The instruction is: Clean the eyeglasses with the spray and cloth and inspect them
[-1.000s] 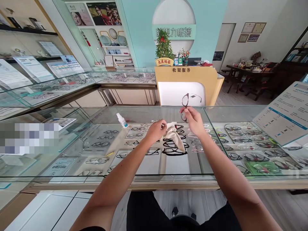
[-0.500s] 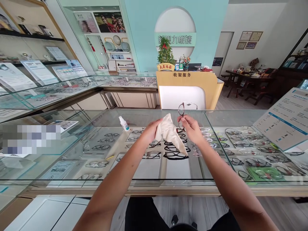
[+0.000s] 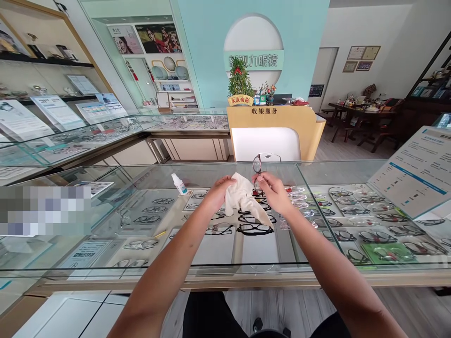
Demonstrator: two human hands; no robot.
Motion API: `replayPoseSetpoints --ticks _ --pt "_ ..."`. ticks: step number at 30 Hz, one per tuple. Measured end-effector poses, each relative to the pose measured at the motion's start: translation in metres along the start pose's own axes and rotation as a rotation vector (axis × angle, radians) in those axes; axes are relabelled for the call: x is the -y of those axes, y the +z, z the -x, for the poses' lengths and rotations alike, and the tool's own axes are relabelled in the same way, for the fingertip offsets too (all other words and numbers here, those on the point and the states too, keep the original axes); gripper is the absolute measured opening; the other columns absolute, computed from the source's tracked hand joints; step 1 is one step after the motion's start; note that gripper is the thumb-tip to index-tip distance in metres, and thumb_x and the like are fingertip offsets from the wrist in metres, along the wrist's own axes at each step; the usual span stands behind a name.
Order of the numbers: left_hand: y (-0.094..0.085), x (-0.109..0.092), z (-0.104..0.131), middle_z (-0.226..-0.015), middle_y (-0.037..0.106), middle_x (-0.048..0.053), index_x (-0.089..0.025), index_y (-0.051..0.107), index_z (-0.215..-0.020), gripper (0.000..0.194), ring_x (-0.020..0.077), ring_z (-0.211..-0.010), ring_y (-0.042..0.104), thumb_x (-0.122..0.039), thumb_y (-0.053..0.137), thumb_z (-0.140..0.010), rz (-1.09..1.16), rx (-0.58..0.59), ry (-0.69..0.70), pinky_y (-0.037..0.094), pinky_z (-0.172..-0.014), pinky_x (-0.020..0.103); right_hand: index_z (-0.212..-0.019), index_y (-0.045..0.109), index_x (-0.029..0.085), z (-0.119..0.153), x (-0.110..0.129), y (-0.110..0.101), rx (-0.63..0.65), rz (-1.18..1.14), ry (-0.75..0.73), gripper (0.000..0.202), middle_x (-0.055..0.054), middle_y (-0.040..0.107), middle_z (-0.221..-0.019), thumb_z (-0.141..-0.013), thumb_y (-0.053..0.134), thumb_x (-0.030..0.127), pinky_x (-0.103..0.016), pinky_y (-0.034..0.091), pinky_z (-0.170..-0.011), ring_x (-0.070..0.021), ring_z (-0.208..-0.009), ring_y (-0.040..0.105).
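Note:
A cream cloth (image 3: 243,195) hangs from my left hand (image 3: 219,191), whose fingers are closed on its left side. Its long corner droops to the right above the glass display case. In my right hand (image 3: 274,190) is a pair of eyeglasses (image 3: 257,164), pinched by the fingers and held upright, one lens above the hand and a thin temple reaching right. The cloth and the eyeglasses are close together; whether they touch I cannot tell. Beneath both hands, rows of dark-framed glasses (image 3: 255,229) lie under the glass top.
A white spray bottle (image 3: 179,184) stands on the glass display case (image 3: 211,271), left of my hands. Clear frames (image 3: 298,204) lie inside to the right. A printed sign (image 3: 419,171) leans at the right. Beyond the case stands a yellow-and-white counter (image 3: 312,129) with a plant (image 3: 240,80).
Both hands, the cloth and the eyeglasses have shifted slightly left. The eyeglasses are nearer to the cloth. Both hands keep their hold, and the view has moved a little.

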State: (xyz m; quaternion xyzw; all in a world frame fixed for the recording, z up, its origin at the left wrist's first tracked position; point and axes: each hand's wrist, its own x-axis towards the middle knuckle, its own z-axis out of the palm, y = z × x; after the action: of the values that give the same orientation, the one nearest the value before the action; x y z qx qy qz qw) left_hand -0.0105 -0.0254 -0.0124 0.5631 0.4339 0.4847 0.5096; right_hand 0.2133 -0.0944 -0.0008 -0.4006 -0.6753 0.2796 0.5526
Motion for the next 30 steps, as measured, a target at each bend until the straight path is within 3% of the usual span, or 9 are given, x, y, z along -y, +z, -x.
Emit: replayPoseSetpoints --ticks 7,13,19,24,30 --pt "0.007 -0.021 0.008 -0.079 0.07 0.0 -0.021 0.073 -0.086 0.053 0.0172 -0.072 0.064 -0.061 0.098 -0.063 0.049 0.034 0.01 0.049 -0.07 0.03 -0.099 0.071 0.024 -0.001 0.001 0.0 0.008 -0.074 0.011 0.058 -0.005 0.077 -0.102 -0.108 0.055 0.079 -0.034 0.043 -0.071 -0.0174 -0.072 0.05" --pt "0.018 -0.064 -0.018 -0.08 0.067 -0.001 -0.024 0.064 -0.084 0.039 0.0191 -0.077 0.062 -0.055 0.087 -0.075 -0.099 -0.147 0.097 0.045 -0.069 0.03 -0.101 0.075 0.024 -0.004 0.006 -0.006 -0.031 -0.178 -0.039 0.058 -0.007 0.077 -0.105 -0.108 0.059 0.079 -0.036 0.048 -0.077 -0.0197 -0.079 0.053" --pt "0.042 -0.103 -0.034 -0.084 0.069 0.002 -0.024 0.065 -0.095 0.027 0.0221 -0.081 0.064 -0.045 0.082 -0.089 -0.253 -0.109 0.21 0.049 -0.074 0.033 -0.09 0.07 0.025 -0.007 0.012 -0.012 -0.081 -0.193 -0.055 0.062 -0.007 0.076 -0.1 -0.105 0.058 0.084 -0.036 0.05 -0.079 -0.0208 -0.081 0.054" --pt "0.069 -0.099 -0.024 -0.083 0.065 0.0 -0.025 0.059 -0.095 0.017 0.02 -0.079 0.061 -0.035 0.072 -0.099 -0.248 -0.081 0.278 0.049 -0.077 0.033 -0.089 0.069 0.025 -0.01 0.012 -0.018 -0.11 -0.216 -0.05 0.062 -0.006 0.072 -0.092 -0.104 0.06 0.084 -0.036 0.05 -0.079 -0.0204 -0.08 0.054" --pt "0.095 -0.082 -0.009 -0.083 0.066 -0.001 -0.026 0.05 -0.093 0.021 0.0171 -0.074 0.062 -0.03 0.068 -0.104 -0.259 -0.018 0.386 0.048 -0.074 0.032 -0.091 0.069 0.026 -0.01 0.01 -0.021 -0.144 -0.177 -0.011 0.06 -0.003 0.065 -0.085 -0.105 0.059 0.083 -0.036 0.049 -0.075 -0.0209 -0.077 0.051"
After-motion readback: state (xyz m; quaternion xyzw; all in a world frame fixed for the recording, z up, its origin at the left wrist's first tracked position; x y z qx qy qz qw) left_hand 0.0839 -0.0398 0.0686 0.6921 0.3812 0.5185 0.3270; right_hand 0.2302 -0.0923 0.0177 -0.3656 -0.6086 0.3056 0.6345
